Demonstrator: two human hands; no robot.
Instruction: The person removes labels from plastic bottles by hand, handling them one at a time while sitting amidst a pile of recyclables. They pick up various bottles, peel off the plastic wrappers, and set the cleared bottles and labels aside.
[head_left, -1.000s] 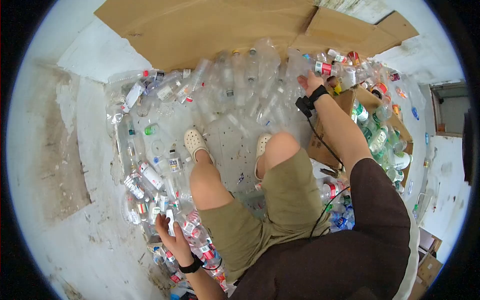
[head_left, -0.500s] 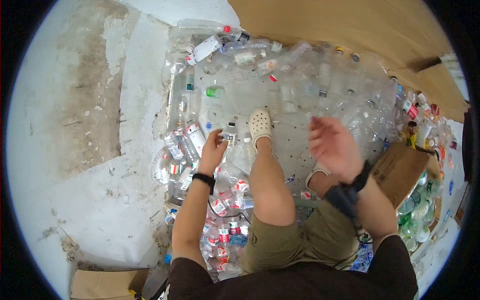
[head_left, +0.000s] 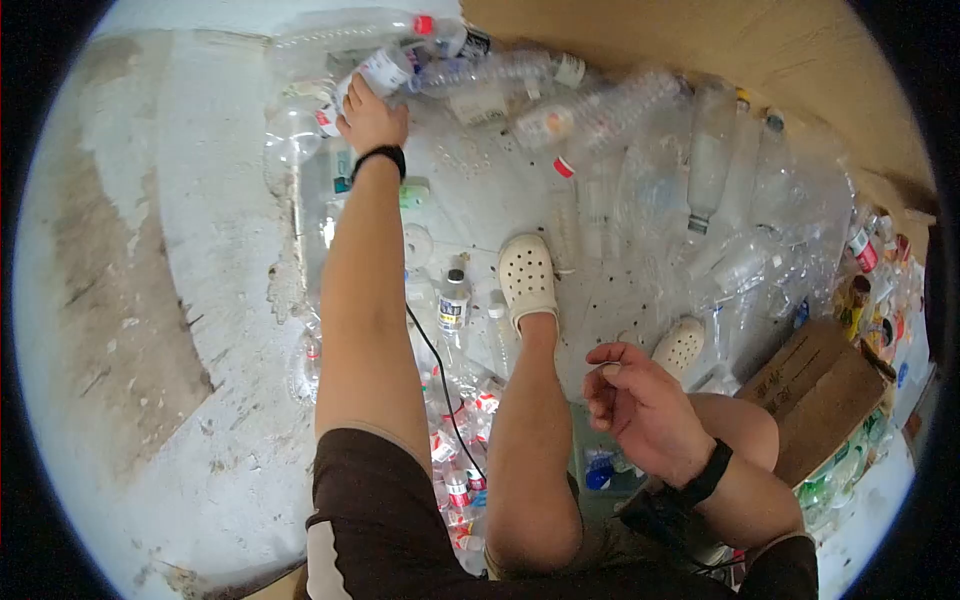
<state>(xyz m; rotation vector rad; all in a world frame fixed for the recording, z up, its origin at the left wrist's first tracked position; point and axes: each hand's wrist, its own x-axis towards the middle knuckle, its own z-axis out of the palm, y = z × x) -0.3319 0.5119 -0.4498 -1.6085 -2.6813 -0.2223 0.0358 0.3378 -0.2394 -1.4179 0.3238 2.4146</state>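
My left hand reaches far out to the upper left, its fingers wrapped over a clear plastic bottle with a white label. That bottle lies tilted among other bottles by the wall. Above it rests a large clear bottle with a red cap. My right hand hovers above my bent leg, palm partly up, fingers loosely curled and apart, with nothing seen in it. Nearer my left foot stands a small bottle with a black cap and white label. A green-labelled bottle lies just beyond my left wrist.
Many clear bottles crowd the back and right along a cardboard sheet. A cardboard box stands at right, beside green bottles. Red-labelled bottles pile up by my left leg. A black cord hangs near my left arm.
My left hand has stretched forward from beside the black-capped bottle onto the white-labelled bottle at the upper left. My right hand has drawn back toward my body, and the view has shifted.
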